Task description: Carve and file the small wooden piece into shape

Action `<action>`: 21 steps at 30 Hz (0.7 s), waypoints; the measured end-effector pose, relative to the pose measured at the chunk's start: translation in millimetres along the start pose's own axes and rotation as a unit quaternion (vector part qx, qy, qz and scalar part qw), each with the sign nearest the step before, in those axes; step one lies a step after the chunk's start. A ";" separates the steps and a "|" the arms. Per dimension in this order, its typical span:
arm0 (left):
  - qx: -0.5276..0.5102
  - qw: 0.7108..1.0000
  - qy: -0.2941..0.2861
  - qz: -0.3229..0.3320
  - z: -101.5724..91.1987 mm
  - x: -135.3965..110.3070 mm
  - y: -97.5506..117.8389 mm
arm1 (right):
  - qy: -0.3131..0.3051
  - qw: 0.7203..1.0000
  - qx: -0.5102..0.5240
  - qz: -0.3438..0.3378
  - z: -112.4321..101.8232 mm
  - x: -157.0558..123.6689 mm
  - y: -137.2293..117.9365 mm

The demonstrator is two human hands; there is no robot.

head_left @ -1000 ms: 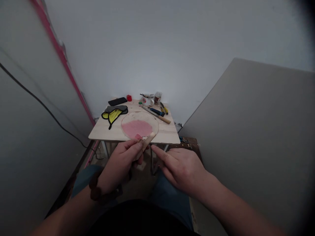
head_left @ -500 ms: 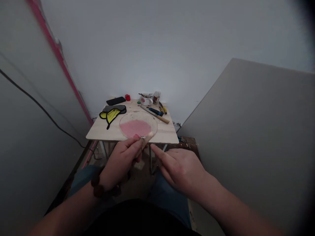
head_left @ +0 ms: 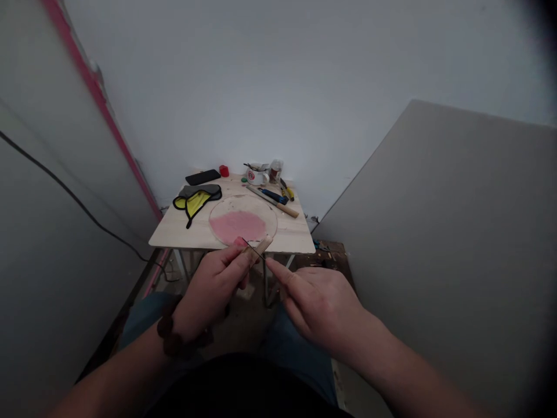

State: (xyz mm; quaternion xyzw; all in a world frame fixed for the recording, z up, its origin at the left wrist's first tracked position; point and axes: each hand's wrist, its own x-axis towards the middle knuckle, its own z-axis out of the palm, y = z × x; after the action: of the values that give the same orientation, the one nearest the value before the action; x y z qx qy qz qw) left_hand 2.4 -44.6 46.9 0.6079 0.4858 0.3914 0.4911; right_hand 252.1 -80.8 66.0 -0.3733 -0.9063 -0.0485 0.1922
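My left hand [head_left: 226, 268], with a bracelet of dark beads at the wrist, is closed round a small pale wooden piece [head_left: 263, 244] that sticks out past the thumb. A small pink bit shows by its fingertips. My right hand [head_left: 315, 293] is curled with its index finger stretched along a thin dark tool, perhaps a needle file [head_left: 251, 246]; its handle is hidden in the palm. The thin tool lies across the wooden piece. Both hands are at the front edge of the table, just before a round disc [head_left: 237, 225] partly covered in pink.
On the wooden table [head_left: 169, 235] lie a grey-and-yellow cloth [head_left: 198, 200], a black phone-like slab [head_left: 202, 177], a red object [head_left: 224, 170], a white mug [head_left: 256, 175], a glass jar [head_left: 275, 170] and a wooden-handled tool [head_left: 287, 210]. A grey panel [head_left: 435, 232] stands at right.
My right hand has moved slightly, and the thin dark tool now shows clearly across the wooden piece. My left hand keeps its hold. The view has shifted a little.
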 end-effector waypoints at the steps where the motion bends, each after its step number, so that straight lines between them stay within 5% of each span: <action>1: 0.001 1.000 0.001 -0.001 -0.3 0.4 -0.3 | 0.000 1.000 0.004 -0.001 -0.3 -0.5 -0.2; 21: 0.055 0.998 0.018 0.033 3.2 2.9 -7.5 | -0.030 0.999 0.020 0.033 1.8 3.9 -1.3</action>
State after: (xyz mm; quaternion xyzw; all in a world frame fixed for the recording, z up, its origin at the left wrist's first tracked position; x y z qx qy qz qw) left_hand 4.5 -42.2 38.9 0.6425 0.4949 0.3910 0.4351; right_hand 248.0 -78.8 65.8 -0.4002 -0.8997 -0.0123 0.1739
